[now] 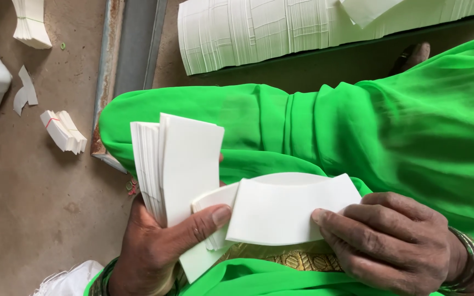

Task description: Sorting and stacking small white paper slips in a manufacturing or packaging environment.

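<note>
Hands [160,241] [390,241] clamp curved white paper blanks [286,211] between thumb and fingers

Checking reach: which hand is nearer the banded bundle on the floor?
Left. The left hand is just right of the bundle, below it; the right hand is far right.

A bare concrete floor [39,192] filled the frame's left; a rusty metal rail [108,66] crossed the upper left.

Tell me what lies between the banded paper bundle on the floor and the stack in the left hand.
In the head view, between the banded bundle and the held stack lie bare floor, a rusty metal rail and green cloth.
</note>
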